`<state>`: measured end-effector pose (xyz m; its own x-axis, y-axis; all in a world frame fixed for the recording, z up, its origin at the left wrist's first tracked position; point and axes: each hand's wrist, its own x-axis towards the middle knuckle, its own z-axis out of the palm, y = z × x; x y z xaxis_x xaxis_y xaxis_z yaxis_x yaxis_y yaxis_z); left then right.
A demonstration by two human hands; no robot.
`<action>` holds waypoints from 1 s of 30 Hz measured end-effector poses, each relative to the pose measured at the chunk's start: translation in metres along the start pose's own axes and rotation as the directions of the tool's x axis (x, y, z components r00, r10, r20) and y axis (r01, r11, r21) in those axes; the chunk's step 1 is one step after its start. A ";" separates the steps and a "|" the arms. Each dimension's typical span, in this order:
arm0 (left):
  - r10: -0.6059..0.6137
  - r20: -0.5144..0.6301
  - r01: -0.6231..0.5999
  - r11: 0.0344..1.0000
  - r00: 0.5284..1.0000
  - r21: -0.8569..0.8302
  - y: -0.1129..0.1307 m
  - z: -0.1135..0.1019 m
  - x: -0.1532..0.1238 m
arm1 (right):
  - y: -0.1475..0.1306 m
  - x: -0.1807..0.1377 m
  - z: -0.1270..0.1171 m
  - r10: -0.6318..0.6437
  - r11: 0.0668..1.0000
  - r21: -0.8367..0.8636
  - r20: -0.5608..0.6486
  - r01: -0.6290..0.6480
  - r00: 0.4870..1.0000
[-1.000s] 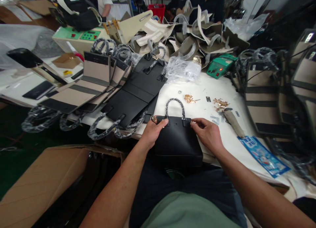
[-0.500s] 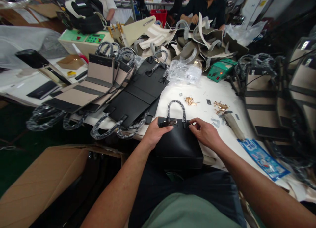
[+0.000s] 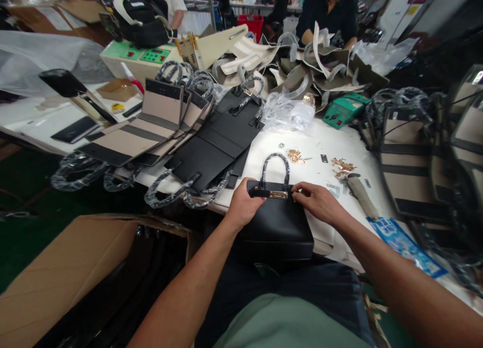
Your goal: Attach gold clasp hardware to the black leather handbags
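Observation:
A small black handbag (image 3: 281, 222) stands at the table's front edge, close to my lap. Its arched handle (image 3: 276, 159) is wrapped in clear plastic. Across the upper front lies a black strap with a gold metal plate (image 3: 278, 194). My left hand (image 3: 243, 202) is closed on the bag's upper left corner, with the thumb at the strap's left end. At the upper right corner, my right hand (image 3: 315, 199) pinches the bag's edge; whether a small part is also between those fingertips cannot be made out.
Gold metal pieces (image 3: 341, 166) lie in small heaps beyond the bag, near a tool with a wrapped handle (image 3: 363, 194) and a blue packet (image 3: 409, 247). Flat black bag panels (image 3: 215, 142) are stacked left. A green box (image 3: 345, 110) stands behind. A cardboard box (image 3: 68, 267) is at lower left.
The strap's gold plate now shows flat across the bag's front, clear of my left thumb. My view has shifted slightly. The person opposite has moved a hand.

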<state>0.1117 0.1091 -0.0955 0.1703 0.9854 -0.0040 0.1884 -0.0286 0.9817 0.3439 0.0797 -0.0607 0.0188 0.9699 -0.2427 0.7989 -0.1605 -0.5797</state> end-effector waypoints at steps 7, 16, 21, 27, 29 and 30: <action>0.071 0.033 -0.071 0.997 0.997 -0.002 -0.001 -0.001 -0.002 | -0.002 0.000 0.006 0.058 0.998 -0.030 -0.054 -0.059 0.997; 0.050 0.025 -0.049 0.998 0.998 -0.041 -0.001 -0.003 -0.007 | 0.000 -0.003 0.011 0.041 0.998 0.045 -0.086 -0.038 0.995; 0.037 0.041 -0.034 0.997 0.998 -0.070 0.004 -0.005 -0.009 | -0.003 -0.002 0.006 0.025 0.995 0.094 -0.034 -0.021 0.999; 0.002 0.052 0.007 0.985 0.999 -0.172 -0.001 -0.007 -0.008 | 0.007 0.001 0.003 -0.071 0.997 0.030 -0.159 0.077 0.985; -0.034 0.060 0.047 0.970 0.998 -0.237 -0.003 -0.008 -0.008 | 0.011 0.001 -0.002 -0.163 0.984 0.032 -0.236 0.175 0.958; -0.048 0.062 0.063 0.963 0.997 -0.261 -0.004 -0.008 -0.008 | 0.012 0.001 -0.004 -0.191 0.976 0.062 -0.238 0.211 0.952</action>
<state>0.1017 0.1028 -0.0977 0.2205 0.9733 -0.0633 -0.0600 0.0783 0.9951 0.3563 0.0793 -0.0649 0.0087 0.9979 0.0644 0.7461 0.0365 -0.6648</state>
